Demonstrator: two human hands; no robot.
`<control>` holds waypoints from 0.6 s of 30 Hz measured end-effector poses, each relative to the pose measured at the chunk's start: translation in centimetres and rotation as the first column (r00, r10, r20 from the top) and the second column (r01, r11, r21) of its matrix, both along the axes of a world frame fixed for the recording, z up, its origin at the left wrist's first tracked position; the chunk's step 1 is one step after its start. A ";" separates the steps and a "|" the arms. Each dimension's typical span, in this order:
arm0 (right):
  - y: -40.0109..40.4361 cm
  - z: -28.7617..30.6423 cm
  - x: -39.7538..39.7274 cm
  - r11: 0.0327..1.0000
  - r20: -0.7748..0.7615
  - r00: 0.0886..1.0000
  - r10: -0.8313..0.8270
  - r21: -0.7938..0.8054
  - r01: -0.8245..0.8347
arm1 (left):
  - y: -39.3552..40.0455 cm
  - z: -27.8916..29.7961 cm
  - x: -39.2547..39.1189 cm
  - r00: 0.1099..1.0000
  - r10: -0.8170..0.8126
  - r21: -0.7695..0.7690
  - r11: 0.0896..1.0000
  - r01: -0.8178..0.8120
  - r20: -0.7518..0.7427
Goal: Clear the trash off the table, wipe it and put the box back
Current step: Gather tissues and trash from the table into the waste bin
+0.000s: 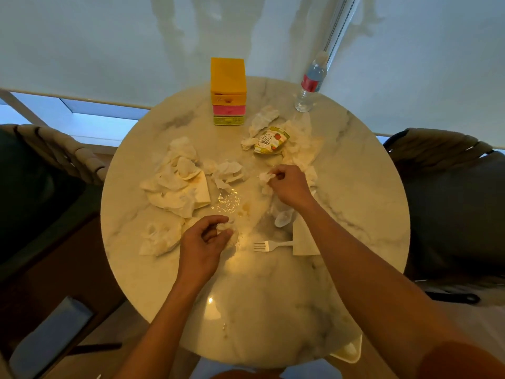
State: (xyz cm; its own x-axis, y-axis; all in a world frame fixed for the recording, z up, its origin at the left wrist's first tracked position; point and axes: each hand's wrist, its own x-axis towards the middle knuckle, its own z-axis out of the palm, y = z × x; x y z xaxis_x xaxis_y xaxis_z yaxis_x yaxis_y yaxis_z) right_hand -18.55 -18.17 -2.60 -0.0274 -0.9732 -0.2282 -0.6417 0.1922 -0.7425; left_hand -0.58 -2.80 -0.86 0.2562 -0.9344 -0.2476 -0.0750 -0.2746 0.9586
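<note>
A round marble table (355, 203) is strewn with crumpled white napkins (177, 184). My left hand (203, 242) pinches a crumpled tissue (228, 228) near the table's middle front. My right hand (289, 184) pinches another small tissue wad (264, 177) further back. A crushed printed paper cup (270, 140) lies among more tissues at the back. A clear plastic wrapper (228, 201), a plastic spoon (284, 218) and a white plastic fork (269, 245) lie between my hands. The yellow, pink and green box (228, 88) stands at the far edge.
A water bottle (310, 83) stands at the back right of the table. Woven chairs flank the table, one on the left (54, 154) and one on the right (442, 157). A folded napkin (303, 239) lies beside the fork. A white blind hangs behind.
</note>
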 end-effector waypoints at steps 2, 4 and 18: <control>1.5 1.8 -1.3 0.997 0.201 0.977 -0.070 0.045 0.063 | 0.2 0.2 -1.1 1.000 -0.021 -0.006 1.000 0.021 0.006; 3.2 3.3 -3.3 0.985 0.371 0.916 -0.149 0.136 0.105 | 0.4 0.6 -2.6 0.999 -0.042 -0.015 0.999 0.042 0.021; 17.6 3.6 -25.2 0.920 0.461 0.805 -0.373 0.295 0.258 | 4.8 1.4 -18.3 0.965 -0.262 0.073 0.963 0.260 0.018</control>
